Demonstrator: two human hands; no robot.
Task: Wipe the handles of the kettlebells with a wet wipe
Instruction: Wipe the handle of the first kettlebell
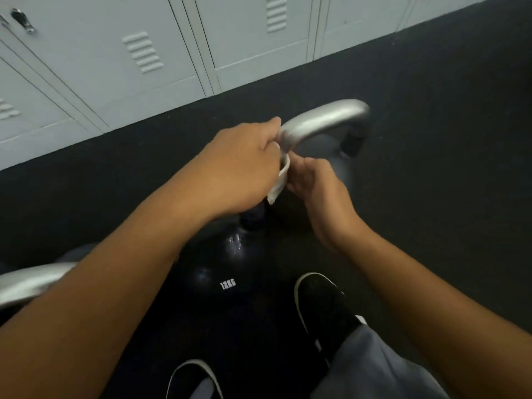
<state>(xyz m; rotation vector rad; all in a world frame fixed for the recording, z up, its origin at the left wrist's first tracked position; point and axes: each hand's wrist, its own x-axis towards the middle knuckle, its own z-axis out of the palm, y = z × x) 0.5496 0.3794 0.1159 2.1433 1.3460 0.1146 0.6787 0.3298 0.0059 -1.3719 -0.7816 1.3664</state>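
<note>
a glossy black is being shown by the kettlebell body (221,272), marked "12kg" in white. a brushed silver-grey is being shown by its handle (322,119), and by a second handle (31,279) at the lower left. white is being shown by the wet wipe (280,180). the lockers (161,53) are being seen in pale grey-blue, the floor (431,139) in dark charcoal. black with white trim is being shown by the shoes (322,303), and grey by the trouser leg (374,367).

Grey lockers (161,53), dark floor (431,110), black shoes (322,300)
</note>
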